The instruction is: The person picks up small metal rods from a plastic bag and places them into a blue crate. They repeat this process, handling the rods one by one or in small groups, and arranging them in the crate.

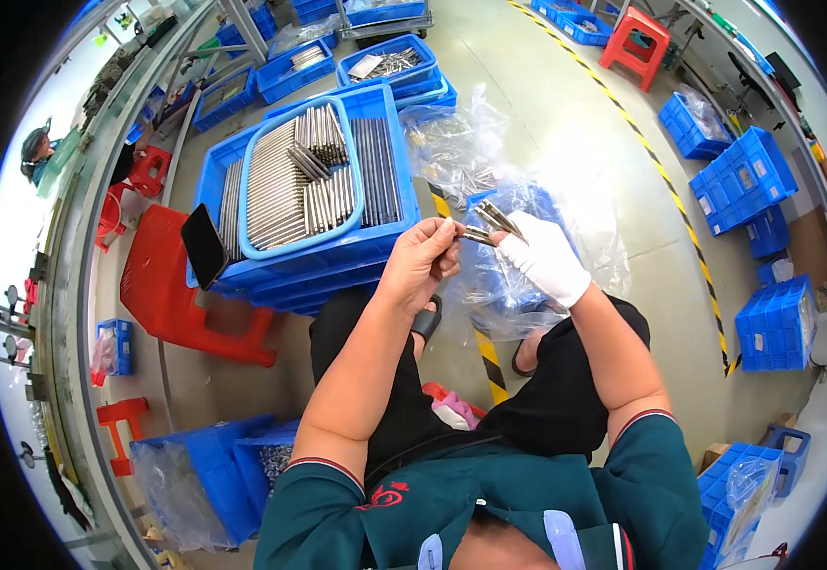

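Observation:
My bare left hand [423, 258] is closed, its thumb and fingertips pinching the end of a short metal rod [476, 234]. In a white glove, my right hand [548, 258] grips a small bunch of shiny metal rods [496, 218]; the fingers partly cover them. Both hands meet over a blue bin [518, 201] draped in clear plastic. Left of them, a light-blue tray [357, 180] full of stacked metal rods [279, 185] rests on a large blue crate [397, 114]. Darker rods [375, 171] stand in rows beside the tray.
A black phone-like slab [205, 247] leans at the crate's left corner. Next to it is a red stool [181, 285]. Clear plastic bags [456, 133] lie on the floor ahead. Blue crates [741, 180] line the right side, and another blue bin [390, 65] holds metal parts.

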Motion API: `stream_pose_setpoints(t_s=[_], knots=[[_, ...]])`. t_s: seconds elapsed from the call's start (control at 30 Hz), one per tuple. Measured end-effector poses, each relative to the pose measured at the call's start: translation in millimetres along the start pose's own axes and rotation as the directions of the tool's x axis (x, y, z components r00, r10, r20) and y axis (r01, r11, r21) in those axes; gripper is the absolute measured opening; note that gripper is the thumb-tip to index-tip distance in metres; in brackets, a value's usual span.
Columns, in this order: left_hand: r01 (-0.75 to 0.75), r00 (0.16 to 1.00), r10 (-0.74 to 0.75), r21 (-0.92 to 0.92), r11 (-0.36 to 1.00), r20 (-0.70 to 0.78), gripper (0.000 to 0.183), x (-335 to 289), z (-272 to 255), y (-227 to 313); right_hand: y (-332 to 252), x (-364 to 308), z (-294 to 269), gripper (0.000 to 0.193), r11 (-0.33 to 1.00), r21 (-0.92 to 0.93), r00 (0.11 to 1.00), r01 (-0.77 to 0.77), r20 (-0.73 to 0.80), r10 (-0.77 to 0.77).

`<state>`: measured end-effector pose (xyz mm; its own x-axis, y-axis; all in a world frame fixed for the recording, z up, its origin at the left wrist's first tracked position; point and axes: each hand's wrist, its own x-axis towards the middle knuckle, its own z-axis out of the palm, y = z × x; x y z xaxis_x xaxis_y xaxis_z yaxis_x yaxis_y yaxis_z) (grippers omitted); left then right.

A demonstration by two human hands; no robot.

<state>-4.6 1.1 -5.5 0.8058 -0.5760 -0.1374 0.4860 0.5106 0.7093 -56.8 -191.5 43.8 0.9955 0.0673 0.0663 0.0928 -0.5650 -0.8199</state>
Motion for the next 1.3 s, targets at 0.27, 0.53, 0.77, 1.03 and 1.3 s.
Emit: stream_pose_setpoints(t_s=[0.27,0.53,0.77,1.03,1.3], knots=[[0.027,0.999,-0.025,0.047,0.999,-0.046,0.018,6,-2,-4,16,15,3,0.022,0.996,-0.078,0.999,0.038,0.033,-0.036],[-0.052,0.985,0.108,0.367,0.929,-0.134,0.015,12,7,-2,24,19,0,0.024,0.981,-0.17,0.996,0.09,0.031,-0.086],[-0.075,0.98,0.135,0.354,0.932,-0.147,0.016,13,5,-7,22,19,2,0.025,0.985,-0.161,0.998,0.059,0.007,-0.058],[-0.12,0.975,0.169,0.302,0.946,-0.143,0.018,12,11,-10,25,11,-11,0.023,0.981,-0.184,0.998,0.066,0.032,-0.061],[-0.069,0.981,0.128,0.361,0.93,-0.143,0.016,14,14,-11,19,4,-6,0.026,0.924,-0.364,0.993,0.118,0.043,-0.11]])
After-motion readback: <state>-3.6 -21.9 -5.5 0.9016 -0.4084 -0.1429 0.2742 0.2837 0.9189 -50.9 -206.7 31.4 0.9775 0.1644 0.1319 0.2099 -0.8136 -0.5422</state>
